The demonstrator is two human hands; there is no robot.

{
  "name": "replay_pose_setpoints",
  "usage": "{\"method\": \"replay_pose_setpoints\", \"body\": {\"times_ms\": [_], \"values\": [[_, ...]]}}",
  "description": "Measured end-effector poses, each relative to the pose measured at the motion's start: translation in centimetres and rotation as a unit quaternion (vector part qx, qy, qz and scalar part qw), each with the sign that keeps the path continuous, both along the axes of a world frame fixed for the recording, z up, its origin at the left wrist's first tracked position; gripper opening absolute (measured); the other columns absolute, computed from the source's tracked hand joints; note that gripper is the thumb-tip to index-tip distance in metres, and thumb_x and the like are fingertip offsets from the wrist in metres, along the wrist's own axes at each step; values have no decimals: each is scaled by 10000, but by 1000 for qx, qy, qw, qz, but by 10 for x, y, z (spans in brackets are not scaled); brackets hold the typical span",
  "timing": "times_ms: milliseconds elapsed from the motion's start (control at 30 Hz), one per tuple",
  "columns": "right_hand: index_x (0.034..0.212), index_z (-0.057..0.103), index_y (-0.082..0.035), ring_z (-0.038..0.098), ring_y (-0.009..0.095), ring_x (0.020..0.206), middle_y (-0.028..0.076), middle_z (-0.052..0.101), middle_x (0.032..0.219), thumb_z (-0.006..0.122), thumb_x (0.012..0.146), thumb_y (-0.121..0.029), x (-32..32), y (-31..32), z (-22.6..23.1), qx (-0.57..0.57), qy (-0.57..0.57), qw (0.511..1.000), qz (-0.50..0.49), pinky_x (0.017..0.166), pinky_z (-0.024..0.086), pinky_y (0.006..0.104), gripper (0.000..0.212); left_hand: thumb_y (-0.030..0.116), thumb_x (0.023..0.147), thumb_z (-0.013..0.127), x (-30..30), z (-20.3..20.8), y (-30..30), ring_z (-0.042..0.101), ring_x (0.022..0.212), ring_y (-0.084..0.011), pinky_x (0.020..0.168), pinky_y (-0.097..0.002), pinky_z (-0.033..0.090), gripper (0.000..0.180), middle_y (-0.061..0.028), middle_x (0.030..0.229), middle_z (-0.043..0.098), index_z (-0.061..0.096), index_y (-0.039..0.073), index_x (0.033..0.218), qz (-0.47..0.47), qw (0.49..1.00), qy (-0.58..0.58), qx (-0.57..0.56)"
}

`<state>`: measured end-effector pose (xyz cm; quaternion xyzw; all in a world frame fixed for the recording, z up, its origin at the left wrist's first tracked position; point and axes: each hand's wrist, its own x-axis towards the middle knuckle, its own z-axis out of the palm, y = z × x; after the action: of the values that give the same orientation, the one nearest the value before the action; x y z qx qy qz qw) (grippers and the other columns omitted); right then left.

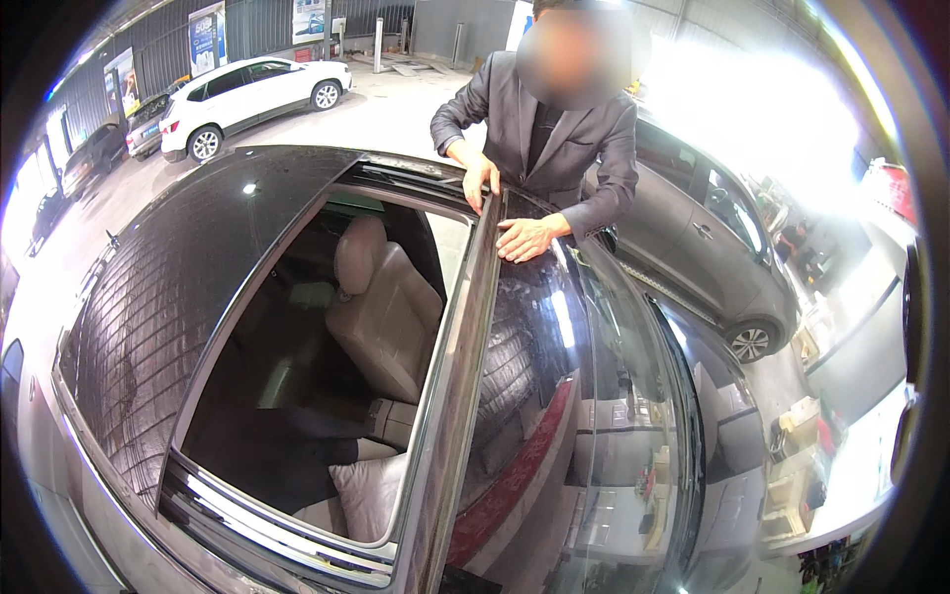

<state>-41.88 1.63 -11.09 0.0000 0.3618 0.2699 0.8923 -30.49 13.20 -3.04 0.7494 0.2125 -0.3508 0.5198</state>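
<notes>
Neither my left hand nor my right hand shows. In front of me is a dark car roof (213,252) with a wide sunroof opening, bordered at the near side by a metal rail (277,530). A long dark strip of the sunroof frame (450,396) runs along the front edge of the opening. Across the car, a person in a dark jacket (594,163) leans over the roof. One of that person's hands (479,182) rests at the strip's far end; the other hand (530,238) lies flat on the glossy front roof. Through the opening appear a beige seat (388,317) and a pale cushion (371,492).
The windshield (633,416) slopes down to the right. A grey car (708,223) stands close behind the person. Farther off at the left is a white car (252,104). Pale boxes (792,495) and a workbench (856,346) are at the right.
</notes>
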Motion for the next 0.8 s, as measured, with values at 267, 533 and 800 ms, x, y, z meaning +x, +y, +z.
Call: {"method": "replay_pose_setpoints", "body": {"times_ms": [267,533,800], "values": [[1085,642,-93,568,136,765,9,620,836,547,1012,-504,16,-5,4,7,-15,1000,15,748,480,270,428,229,972,645,-10,-46,31,689,887,-273,812,-409,532,328,-207,1016,731,683,-33,1167,-15,999,-28,36],[1117,582,-78,455,136,777,1,525,890,557,971,-570,45,-16,15,-5,31,998,55,745,408,288,514,181,928,654,44,-34,40,695,1003,-363,874,-426,541,305,-190,1050,726,679,43,1199,-178,975,-127,-31],[1110,695,-117,434,94,739,-33,542,855,667,918,-519,70,-19,24,-40,32,999,15,686,384,228,446,147,904,647,77,-44,31,684,975,-367,853,-454,534,319,-180,1016,708,644,56,1210,-209,968,-123,-67]]}}
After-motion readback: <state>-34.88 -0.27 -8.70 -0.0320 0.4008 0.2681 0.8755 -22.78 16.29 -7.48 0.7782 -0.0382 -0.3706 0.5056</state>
